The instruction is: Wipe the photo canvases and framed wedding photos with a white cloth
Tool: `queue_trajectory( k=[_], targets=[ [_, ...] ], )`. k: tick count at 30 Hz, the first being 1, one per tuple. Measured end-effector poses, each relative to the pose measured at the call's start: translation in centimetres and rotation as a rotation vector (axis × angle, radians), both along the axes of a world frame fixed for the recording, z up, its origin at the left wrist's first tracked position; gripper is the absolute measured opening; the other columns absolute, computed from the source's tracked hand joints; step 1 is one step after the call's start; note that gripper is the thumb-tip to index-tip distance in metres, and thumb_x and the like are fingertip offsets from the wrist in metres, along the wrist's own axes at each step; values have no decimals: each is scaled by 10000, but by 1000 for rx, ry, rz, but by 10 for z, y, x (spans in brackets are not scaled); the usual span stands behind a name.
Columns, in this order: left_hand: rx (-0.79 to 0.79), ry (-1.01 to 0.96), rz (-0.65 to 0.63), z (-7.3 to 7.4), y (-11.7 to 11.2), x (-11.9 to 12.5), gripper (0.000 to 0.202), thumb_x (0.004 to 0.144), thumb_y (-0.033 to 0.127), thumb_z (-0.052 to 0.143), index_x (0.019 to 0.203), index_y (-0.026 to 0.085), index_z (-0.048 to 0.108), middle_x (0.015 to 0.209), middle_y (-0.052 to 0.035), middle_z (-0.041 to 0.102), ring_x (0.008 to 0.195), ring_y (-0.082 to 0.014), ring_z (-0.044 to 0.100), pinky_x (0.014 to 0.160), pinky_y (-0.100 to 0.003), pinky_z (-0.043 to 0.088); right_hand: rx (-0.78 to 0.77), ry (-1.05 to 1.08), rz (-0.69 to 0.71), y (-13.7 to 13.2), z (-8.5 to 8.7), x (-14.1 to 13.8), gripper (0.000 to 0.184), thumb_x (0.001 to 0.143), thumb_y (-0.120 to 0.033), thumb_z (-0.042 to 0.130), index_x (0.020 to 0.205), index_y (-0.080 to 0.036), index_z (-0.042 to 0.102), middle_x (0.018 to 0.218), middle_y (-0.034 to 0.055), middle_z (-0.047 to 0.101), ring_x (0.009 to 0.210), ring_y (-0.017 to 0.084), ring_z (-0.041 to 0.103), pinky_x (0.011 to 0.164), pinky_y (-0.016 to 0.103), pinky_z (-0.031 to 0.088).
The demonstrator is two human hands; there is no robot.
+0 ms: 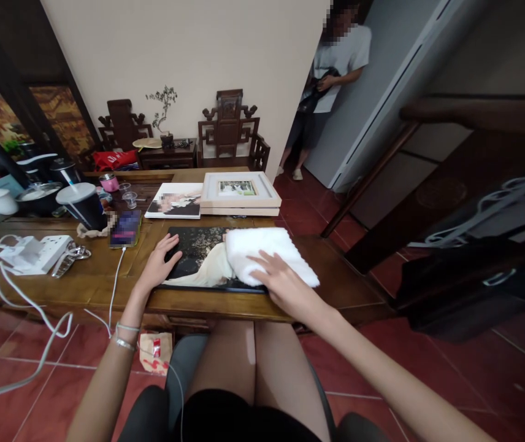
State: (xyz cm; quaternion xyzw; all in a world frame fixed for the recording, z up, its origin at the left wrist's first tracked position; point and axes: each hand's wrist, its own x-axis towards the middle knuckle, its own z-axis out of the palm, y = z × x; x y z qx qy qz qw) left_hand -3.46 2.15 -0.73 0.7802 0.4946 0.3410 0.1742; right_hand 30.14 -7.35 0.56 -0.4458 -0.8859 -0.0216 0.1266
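Observation:
A dark glossy picture panel (193,255) showing a pale gown lies flat along the near edge of the wooden table. My left hand (159,264) rests at the panel's left edge with its fingers stretched out. Over the right part of the panel lies a folded, fluffy white towel (272,242). On top of that towel my right hand (285,285) lies with spread fingers, near its lower edge. The towel hides the picture's right side.
Behind the panel are a white-bordered photo print (177,202) and stacked picture frames (244,205). To the left stand a dark lidded cup (83,205), a charging phone (125,230) and a power strip (44,252) with loose cables. A person (327,80) stands by the doorway.

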Motion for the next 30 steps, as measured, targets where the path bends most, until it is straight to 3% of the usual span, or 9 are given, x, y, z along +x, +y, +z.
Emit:
queue_trajectory(
  k=[3, 6, 9, 13, 16, 20, 24, 27, 30],
  targets=[
    [9, 7, -1, 0, 1, 0, 519, 915, 470, 509, 1334, 177, 597, 1455, -106, 541, 1445, -262, 368, 1210, -486, 252, -4, 2, 83, -44, 9, -2, 651, 586, 120, 413, 1083, -216, 665, 1464, 95, 518, 1408, 341, 383, 1123, 606, 333],
    [14, 17, -5, -2, 2, -1, 525, 923, 505, 498, 1330, 189, 598, 1501, -105, 488, 1446, -262, 365, 1210, -489, 246, -33, 11, 105, -56, 22, -5, 634, 593, 122, 399, 1056, -213, 675, 1456, 90, 531, 1421, 321, 370, 1123, 578, 351],
    [14, 11, -7, -6, 4, -3, 557, 929, 535, 487, 1332, 167, 595, 1522, -131, 455, 1453, -264, 353, 1210, -486, 239, -49, 28, 44, -29, 30, -5, 626, 591, 119, 390, 1041, -200, 687, 1420, 101, 563, 1401, 295, 407, 1122, 527, 358],
    [3, -4, -19, -7, 5, -4, 556, 931, 533, 489, 1334, 165, 593, 1497, -141, 484, 1453, -262, 351, 1208, -490, 241, -22, 4, -99, 37, 34, -4, 606, 628, 101, 396, 1103, -159, 669, 1249, 152, 658, 1312, 295, 506, 1060, 460, 407],
    [-11, -2, -17, -5, 4, -4, 542, 924, 519, 500, 1329, 172, 596, 1498, -135, 485, 1455, -263, 348, 1207, -499, 239, -23, 9, -125, 80, 37, -4, 584, 654, 87, 394, 1128, -135, 653, 1161, 172, 681, 1164, 304, 608, 950, 410, 468],
    [-27, 5, -8, 0, 2, -3, 568, 922, 505, 501, 1334, 124, 588, 1502, -163, 471, 1461, -269, 336, 1213, -488, 229, -24, 21, -123, 101, 34, -4, 584, 658, 88, 390, 1136, -127, 646, 1124, 168, 689, 1123, 305, 621, 901, 390, 482],
    [-19, 4, 2, 2, 1, -2, 540, 920, 510, 502, 1324, 167, 599, 1490, -131, 495, 1456, -262, 349, 1211, -489, 239, -28, 22, -116, 72, 16, 2, 635, 612, 94, 417, 1144, -160, 653, 1275, 151, 641, 1311, 328, 494, 1030, 498, 422],
    [-5, 3, 2, 2, 1, -1, 523, 920, 508, 505, 1312, 179, 610, 1475, -127, 515, 1447, -268, 364, 1210, -490, 242, -39, 26, -49, 23, 2, 7, 657, 582, 93, 433, 1120, -203, 668, 1421, 113, 553, 1389, 329, 410, 1099, 569, 364],
    [1, 17, -5, 0, 2, -1, 513, 927, 498, 500, 1316, 182, 606, 1482, -126, 506, 1447, -272, 365, 1208, -503, 239, -35, 42, 38, -31, 1, 6, 636, 580, 98, 447, 1083, -216, 676, 1490, 109, 489, 1429, 336, 349, 1133, 618, 312]
  ],
)
